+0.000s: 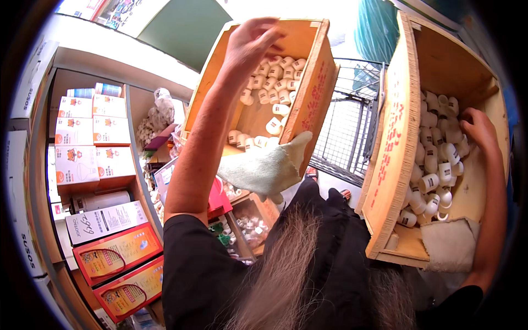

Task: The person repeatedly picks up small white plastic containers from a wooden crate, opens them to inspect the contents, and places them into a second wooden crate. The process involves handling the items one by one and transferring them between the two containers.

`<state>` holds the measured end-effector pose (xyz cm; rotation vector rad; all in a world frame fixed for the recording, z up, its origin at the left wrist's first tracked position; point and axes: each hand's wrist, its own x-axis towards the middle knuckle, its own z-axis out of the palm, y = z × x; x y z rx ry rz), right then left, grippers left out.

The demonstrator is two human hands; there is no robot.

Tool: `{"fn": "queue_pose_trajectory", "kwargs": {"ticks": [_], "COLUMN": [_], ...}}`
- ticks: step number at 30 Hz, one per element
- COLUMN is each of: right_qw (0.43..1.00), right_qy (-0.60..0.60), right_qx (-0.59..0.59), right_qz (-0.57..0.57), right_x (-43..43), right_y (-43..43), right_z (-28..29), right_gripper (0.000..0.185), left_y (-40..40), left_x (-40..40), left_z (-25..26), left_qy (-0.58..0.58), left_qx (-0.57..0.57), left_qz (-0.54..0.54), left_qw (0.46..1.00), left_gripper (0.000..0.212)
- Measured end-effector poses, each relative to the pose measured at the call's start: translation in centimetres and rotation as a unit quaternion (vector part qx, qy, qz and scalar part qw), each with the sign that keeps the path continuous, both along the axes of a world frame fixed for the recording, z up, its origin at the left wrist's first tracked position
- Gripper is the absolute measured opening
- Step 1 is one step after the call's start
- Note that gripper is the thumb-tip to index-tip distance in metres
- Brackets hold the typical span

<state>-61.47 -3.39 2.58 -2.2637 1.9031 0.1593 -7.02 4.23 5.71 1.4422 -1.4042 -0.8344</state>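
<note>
My left hand [255,38] is raised over the far part of a wooden crate [309,88]. Its fingers are a little apart and blurred, with nothing seen in them. Below it, white plastic pipe elbows [275,71] lie in rows along the crate's bottom. A pale green cloth [264,167] hangs over this crate's near edge. Inside a second wooden crate [385,165] on the right, my right hand [478,126] touches a heap of similar white pipe fittings [433,152]; its fingertips are partly hidden against them. A beige cloth [450,243] drapes over that crate's near corner.
A black wire rack [350,123] stands between the crates. Shelves on the left hold white light bulb boxes [76,165] and red-and-orange boxes [117,251]. Below the left crate are bins of small fittings [249,227] and a pink box [218,198]. A teal plastic bundle [375,31] stands behind.
</note>
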Motion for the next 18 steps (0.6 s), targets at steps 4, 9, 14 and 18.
{"fn": "queue_pose_trajectory", "kwargs": {"ticks": [4,9,14,18], "right_qw": [0.995,0.989,0.991,0.990], "right_qy": [-0.094,-0.137,-0.118,-0.127], "right_qx": [-0.002,0.018,0.050,0.050], "right_qz": [0.023,0.043,0.036,0.035], "right_x": [-1.6,-4.9,-7.6,-8.5], "right_y": [-1.2,-3.1,-4.2,-4.0], "right_z": [-1.2,-2.9,-3.9,-4.2], "right_gripper": [0.027,0.028,0.029,0.028], "left_y": [3.2,6.5,7.5,8.1], "left_x": [7.5,14.3,17.4,18.2], "left_z": [-7.2,-17.5,-22.2,-24.2], "left_qy": [0.009,-0.175,-0.375,-0.424], "left_qx": [0.154,0.314,0.402,0.492], "left_qz": [0.108,0.060,-0.149,-0.200], "left_qw": [0.982,0.931,0.822,0.734], "left_gripper": [0.034,0.034,0.042,0.061]}}
